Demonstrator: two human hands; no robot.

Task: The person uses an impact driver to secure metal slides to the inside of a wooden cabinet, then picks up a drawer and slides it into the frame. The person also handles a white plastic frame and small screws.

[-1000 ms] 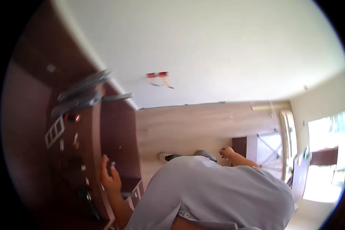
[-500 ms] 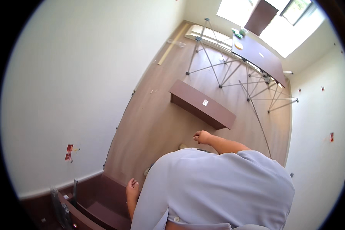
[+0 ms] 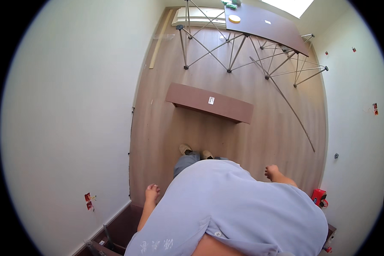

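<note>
Pale-brown wood-plank floor [image 3: 260, 141] carries a long brown wood-look box [image 3: 221, 105], on whose near side hang the left hand [image 3: 152, 193], grip loosely apart, and right hand [image 3: 272, 172], grip impossible to tell, and an overlong stride could knock it.

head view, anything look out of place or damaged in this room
Wires poke out of the red box on the left wall, looking unfinished, and a long thin strip slants across the floor as if dropped.
</note>
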